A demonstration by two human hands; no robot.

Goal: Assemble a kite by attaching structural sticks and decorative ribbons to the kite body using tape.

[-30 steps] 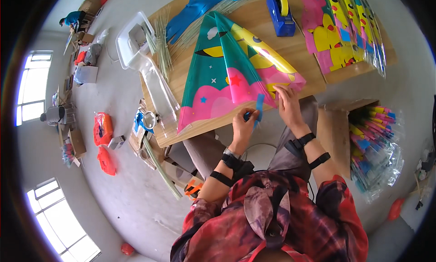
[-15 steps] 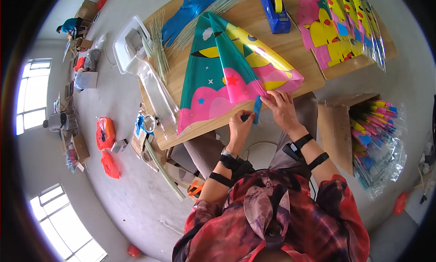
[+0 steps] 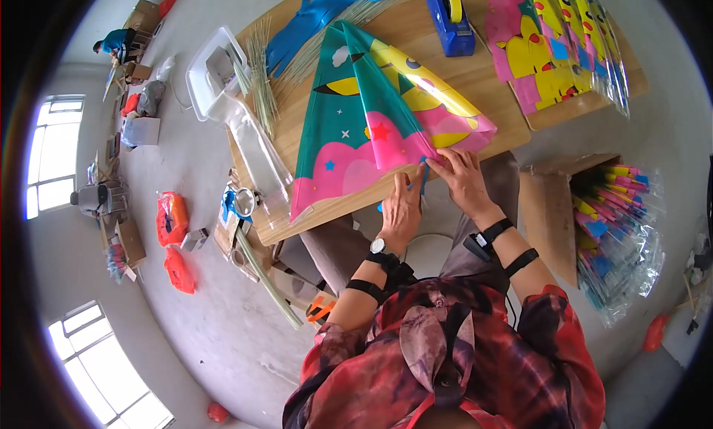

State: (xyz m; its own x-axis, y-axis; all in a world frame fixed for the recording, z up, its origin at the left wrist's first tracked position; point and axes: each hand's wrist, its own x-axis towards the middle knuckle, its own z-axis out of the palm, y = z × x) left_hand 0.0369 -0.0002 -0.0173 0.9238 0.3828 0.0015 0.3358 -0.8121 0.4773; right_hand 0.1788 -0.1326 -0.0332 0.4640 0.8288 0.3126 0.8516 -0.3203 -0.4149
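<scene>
A folded plastic sheet (image 3: 323, 143), printed teal, pink and yellow, lies on the table in a triangular shape with its point away from me. At its near edge, my right hand (image 3: 464, 182) presses thumb and fingers closed on the sheet's corner, where a blue strip (image 3: 424, 178) meets it. My left hand (image 3: 402, 215) is closed around that strip just below the table edge, its back turned up. A short bit of blue shows left of the left hand. The strip's middle is hidden by my fingers.
On the wooden table (image 3: 494, 106) are thin sticks (image 3: 258, 76), blue strips (image 3: 301, 31), a blue tape dispenser (image 3: 454, 28) and printed sheets (image 3: 523, 54). A white tub (image 3: 194, 80) is at the left edge. A cardboard box (image 3: 546, 217) holding wrapped bundles (image 3: 613, 221) stands right.
My left hand has turned from a pinch on the blue strip to back-up and moved slightly right, covering more of the strip. My right hand stays at the sheet's corner.
</scene>
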